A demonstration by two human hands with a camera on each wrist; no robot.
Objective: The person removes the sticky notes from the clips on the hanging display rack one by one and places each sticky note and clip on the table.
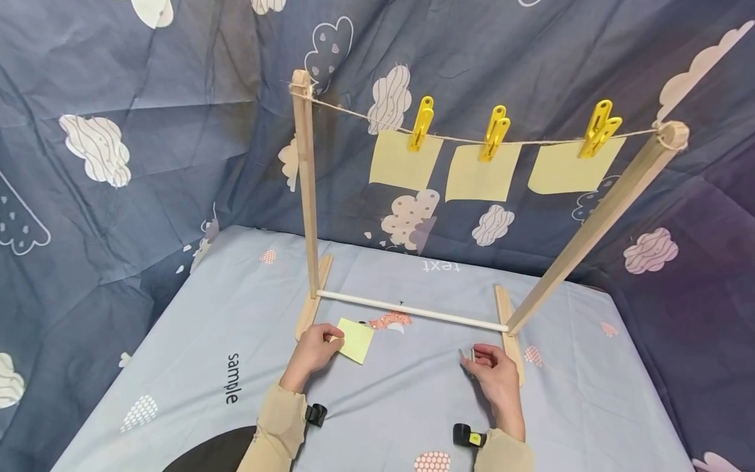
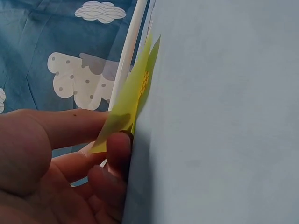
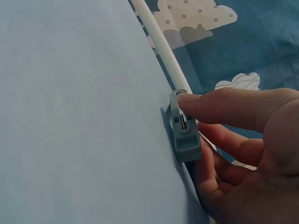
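Observation:
At the left of the head view, my left hand (image 1: 315,351) pinches a square yellow paper note (image 1: 357,342) by its left edge, just above the light blue cloth. The left wrist view shows the note (image 2: 125,100) nearly edge-on between thumb and finger. To the right, my right hand (image 1: 497,378) holds a small grey clothespin (image 3: 188,143) between thumb and fingers, low over the cloth near the frame's right foot. In the head view the fingers partly cover this clothespin.
A wooden frame stands ahead, with a left post (image 1: 305,190), a right post (image 1: 596,223) and a white rod (image 1: 413,310) low across. On its string (image 1: 354,114), yellow clothespins (image 1: 494,139) hold three yellow notes (image 1: 480,177). A patterned dark curtain (image 1: 177,72) surrounds the table.

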